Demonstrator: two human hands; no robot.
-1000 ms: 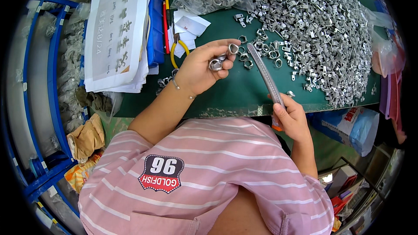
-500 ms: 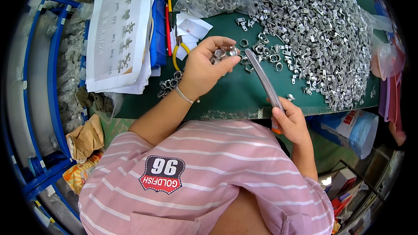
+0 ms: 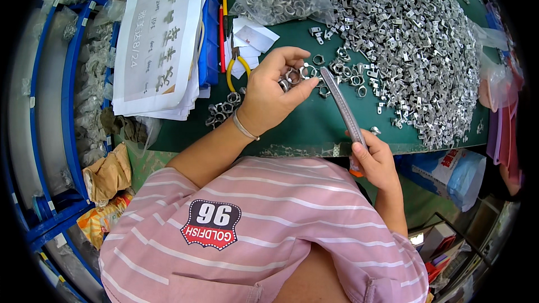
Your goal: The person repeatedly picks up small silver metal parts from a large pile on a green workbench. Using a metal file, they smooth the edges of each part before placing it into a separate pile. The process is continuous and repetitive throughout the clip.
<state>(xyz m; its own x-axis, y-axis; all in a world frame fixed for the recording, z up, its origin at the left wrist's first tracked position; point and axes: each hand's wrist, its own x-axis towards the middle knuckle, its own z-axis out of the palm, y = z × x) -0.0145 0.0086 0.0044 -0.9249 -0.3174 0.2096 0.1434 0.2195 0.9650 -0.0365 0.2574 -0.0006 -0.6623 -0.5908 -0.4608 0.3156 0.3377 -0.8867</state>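
Note:
My left hand (image 3: 272, 84) is closed around several shiny metal rings (image 3: 287, 77). Between its thumb and fingertips it pinches one metal ring (image 3: 306, 71), its round opening facing up. In my right hand (image 3: 377, 157) is a long, narrow grey file-like bar (image 3: 342, 104) with an orange end showing below the fist. The bar's far tip points up beside the pinched ring; whether they touch I cannot tell. Loose metal rings (image 3: 348, 70) lie just beyond the tip. Another cluster of rings (image 3: 224, 109) sits left of my left wrist.
A large heap of small metal clips (image 3: 415, 45) covers the green table's right side. At the back stands a clear plastic bag (image 3: 281, 0) of rings. Yellow-handled pliers (image 3: 231, 73), a red pen (image 3: 222, 36), a blue bin (image 3: 209, 39) and stacked papers (image 3: 157, 45) lie left.
The pinched ring has turned so that its opening shows more. Both hands keep nearly the same places; the whole view has shifted slightly.

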